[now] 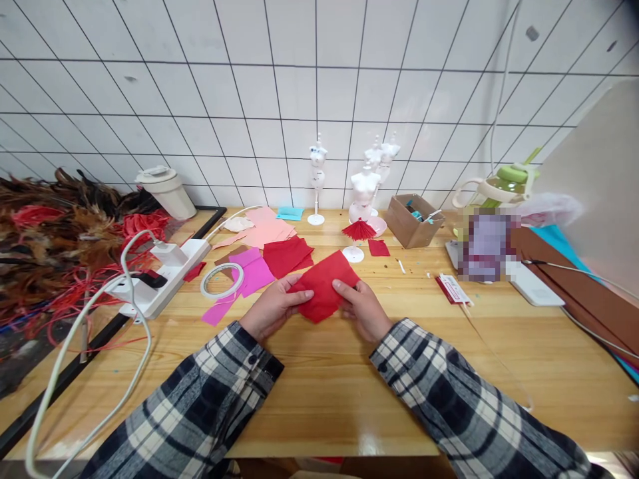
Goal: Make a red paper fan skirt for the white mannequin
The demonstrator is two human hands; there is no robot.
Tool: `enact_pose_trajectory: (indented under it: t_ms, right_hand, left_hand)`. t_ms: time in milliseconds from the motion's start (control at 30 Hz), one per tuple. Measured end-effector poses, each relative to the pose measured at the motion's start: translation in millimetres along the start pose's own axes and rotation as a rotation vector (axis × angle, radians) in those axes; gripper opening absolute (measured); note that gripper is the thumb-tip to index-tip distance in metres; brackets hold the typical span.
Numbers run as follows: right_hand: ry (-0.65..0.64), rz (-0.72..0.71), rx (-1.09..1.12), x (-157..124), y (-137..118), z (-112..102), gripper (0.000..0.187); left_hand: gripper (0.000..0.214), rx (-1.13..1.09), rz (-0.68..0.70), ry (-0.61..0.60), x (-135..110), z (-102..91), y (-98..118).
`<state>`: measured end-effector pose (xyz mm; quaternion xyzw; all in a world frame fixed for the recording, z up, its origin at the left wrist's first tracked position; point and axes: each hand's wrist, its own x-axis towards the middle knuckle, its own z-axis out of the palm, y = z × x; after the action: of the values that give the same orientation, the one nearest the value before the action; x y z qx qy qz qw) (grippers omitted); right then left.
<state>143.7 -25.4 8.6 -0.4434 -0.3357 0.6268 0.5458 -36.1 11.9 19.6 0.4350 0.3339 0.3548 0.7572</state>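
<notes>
Between my two hands is a piece of red crepe paper or cloth (324,287), raised over the table; its exact material I cannot tell. My left hand (272,305) pinches its left edge, thumb on top. At the opposite edge, my right hand (367,307) grips it in the same way. Just behind lie a darker red piece (287,256) and a magenta piece (255,271), with a white tape roll (204,285) beside them. A small white mannequin (365,185) with a red fringed skirt (358,230) stands beyond my right hand.
A power strip (170,278) with looping cables lies left, near a feather pile (64,226) and a white cup (167,193). More mannequins (317,173) stand by the wall. At right are a cardboard box (414,223), a red-and-white packet (452,290) and a green-lidded bottle (509,183).
</notes>
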Motion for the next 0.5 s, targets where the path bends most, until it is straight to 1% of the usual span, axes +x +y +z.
enact_pose_trajectory:
  t_ms: [67,100,167,233,300,367,433,500]
  right_hand:
    - [0.004,-0.069,-0.012,0,0,1,0.038]
    - [0.0,-0.102,-0.032,0,1,1,0.037]
    - [-0.024,-0.12,-0.086,-1,2,2,0.035]
    - [-0.048,-0.103,-0.135,-1,5,2,0.033]
    - [-0.055,-0.111,-0.158,-1,8,1,0.032]
    - [-0.045,-0.139,-0.171,1,10,0,0.031]
    - [-0.028,-0.158,-0.177,3,11,-3,0.033]
    - [-0.023,-0.152,-0.185,5,12,-6,0.037]
  left_hand:
    - [0.04,0.147,-0.057,-0.091,-2,-4.9,8]
    - [0.041,0.219,-0.055,-0.112,-3,-7.6,12]
    - [0.043,0.318,-0.023,-0.104,-2,-11.7,15]
    - [0.044,0.375,-0.009,-0.12,-1,-12.7,14]
    - [0.04,0.41,-0.038,-0.162,0,-10.9,8]
    - [0.035,0.418,-0.083,-0.169,1,-8.3,1]
    - [0.034,0.372,-0.095,-0.126,1,-6.8,-3]
    - [0.037,0.307,-0.072,-0.085,0,-6.4,-2]
